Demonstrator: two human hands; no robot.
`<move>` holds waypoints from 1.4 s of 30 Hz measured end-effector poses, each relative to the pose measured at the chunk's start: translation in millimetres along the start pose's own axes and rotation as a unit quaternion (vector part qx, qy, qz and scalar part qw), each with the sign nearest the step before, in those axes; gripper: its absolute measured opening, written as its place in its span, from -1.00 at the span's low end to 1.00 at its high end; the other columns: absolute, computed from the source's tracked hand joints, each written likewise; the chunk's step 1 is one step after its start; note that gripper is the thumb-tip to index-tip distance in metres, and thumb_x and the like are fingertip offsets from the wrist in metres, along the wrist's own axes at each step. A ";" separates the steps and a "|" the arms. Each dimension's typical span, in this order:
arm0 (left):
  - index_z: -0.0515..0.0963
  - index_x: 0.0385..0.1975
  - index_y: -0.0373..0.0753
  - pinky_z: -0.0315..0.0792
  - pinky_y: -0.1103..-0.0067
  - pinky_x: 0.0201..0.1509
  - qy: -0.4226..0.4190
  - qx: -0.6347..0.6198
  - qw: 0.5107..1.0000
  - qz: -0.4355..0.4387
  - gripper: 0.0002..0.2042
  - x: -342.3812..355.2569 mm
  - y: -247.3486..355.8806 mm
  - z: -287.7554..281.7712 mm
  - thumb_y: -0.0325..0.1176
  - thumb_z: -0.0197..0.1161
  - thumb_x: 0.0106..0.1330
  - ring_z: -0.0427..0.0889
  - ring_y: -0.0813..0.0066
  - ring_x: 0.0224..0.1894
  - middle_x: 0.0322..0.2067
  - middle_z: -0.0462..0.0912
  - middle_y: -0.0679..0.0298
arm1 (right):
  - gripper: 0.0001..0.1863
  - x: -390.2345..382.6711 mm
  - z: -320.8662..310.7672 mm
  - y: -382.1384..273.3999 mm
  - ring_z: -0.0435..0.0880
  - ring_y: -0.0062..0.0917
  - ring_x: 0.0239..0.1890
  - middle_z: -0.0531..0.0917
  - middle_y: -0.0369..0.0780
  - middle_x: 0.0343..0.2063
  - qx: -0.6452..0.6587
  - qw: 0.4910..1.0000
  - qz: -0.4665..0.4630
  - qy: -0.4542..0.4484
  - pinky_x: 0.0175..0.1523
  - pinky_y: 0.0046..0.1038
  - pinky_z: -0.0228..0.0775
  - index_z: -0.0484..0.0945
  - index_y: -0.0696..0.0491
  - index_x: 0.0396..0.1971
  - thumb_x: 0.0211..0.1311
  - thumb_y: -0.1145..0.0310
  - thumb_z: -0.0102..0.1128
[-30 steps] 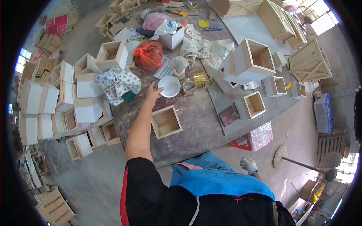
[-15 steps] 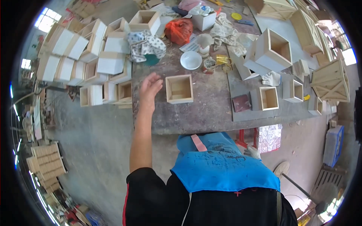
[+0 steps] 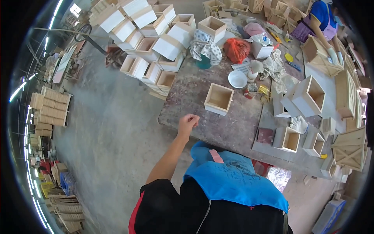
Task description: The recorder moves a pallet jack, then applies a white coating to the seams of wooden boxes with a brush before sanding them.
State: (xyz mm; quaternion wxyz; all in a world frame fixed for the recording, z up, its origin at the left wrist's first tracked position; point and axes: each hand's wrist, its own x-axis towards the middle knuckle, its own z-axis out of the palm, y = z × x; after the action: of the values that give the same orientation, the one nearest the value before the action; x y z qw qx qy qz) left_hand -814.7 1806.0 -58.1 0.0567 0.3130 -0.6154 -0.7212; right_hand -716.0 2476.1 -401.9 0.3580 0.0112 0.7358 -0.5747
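My left hand (image 3: 189,124) hangs over the near left edge of the worktable (image 3: 179,105), fingers curled in and nothing seen in them. Up and to its right, a small open-topped wooden box (image 3: 219,99) with whitish outer sides and a bare wood inside stands on the table. The hand is apart from the box. No part of my right hand shows. A white bowl (image 3: 237,79) is just beyond the box, beside a small tin (image 3: 252,89) and a roll of yellow tape (image 3: 264,90).
White-sided boxes (image 3: 150,48) are stacked left of the table. A spotted cloth (image 3: 205,50), red plastic bag (image 3: 237,50) and rags lie at the back. More boxes (image 3: 286,139) and a white glove (image 3: 299,124) are to the right. A co-worker's gloved hands (image 3: 336,57) touch a wooden crate.
My view has turned left, so the table appears shifted right and tilted. My left hand has drawn back from beside the box, its fingers curling closed. My gloved right hand has left view.
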 end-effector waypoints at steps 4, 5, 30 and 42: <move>0.66 -0.10 -0.32 0.52 0.61 -0.05 -0.068 -0.039 0.997 0.020 -0.79 -40.7 23.0 27.8 -0.34 0.29 0.38 0.66 0.54 -0.14 -0.19 0.69 0.21 | -0.45 16.7 -15.8 8.3 0.68 -0.28 -0.04 0.68 -0.11 0.00 -0.120 0.992 -0.027 -0.020 0.06 -0.21 0.51 0.51 -0.01 0.21 0.32 0.02 0.22; 0.66 -0.10 -0.32 0.52 0.61 -0.05 -0.082 -0.043 0.996 0.007 -0.79 -52.1 7.4 23.7 -0.34 0.29 0.38 0.66 0.54 -0.14 -0.19 0.69 0.21 | -0.45 26.2 -25.8 4.2 0.68 -0.28 -0.03 0.68 -0.11 0.00 -0.152 0.988 -0.028 -0.025 0.06 -0.21 0.51 0.51 -0.01 0.21 0.32 0.02 0.22; 0.36 0.32 -0.22 0.54 0.51 -0.15 -0.127 0.316 0.940 0.022 -0.42 162.7 5.3 32.2 -0.06 0.23 0.38 0.63 0.44 -0.21 -0.01 0.62 0.21 | -0.56 -20.8 153.9 -342.6 0.68 -0.54 -0.17 0.72 -0.17 -0.09 0.089 0.926 0.192 0.312 -0.06 -0.51 0.52 0.61 0.16 0.11 0.33 0.23 0.21; 0.45 0.10 -0.31 0.66 0.48 -0.13 -0.211 0.166 0.957 -0.107 -0.67 116.6 51.8 56.7 -0.33 -0.01 0.43 0.69 0.30 -0.16 -0.02 0.62 0.09 | -0.66 22.7 146.3 -428.6 0.72 -0.54 -0.17 0.76 -0.15 -0.13 -0.141 0.927 0.057 0.343 -0.05 -0.48 0.52 0.67 0.12 0.01 0.32 0.28 0.19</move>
State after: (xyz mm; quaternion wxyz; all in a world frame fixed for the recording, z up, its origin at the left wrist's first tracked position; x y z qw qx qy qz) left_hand -953.0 1787.6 -52.1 -0.2045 0.2224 -0.6876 -0.6602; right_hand -841.1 2196.9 -67.2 0.1135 0.1987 0.8852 -0.4051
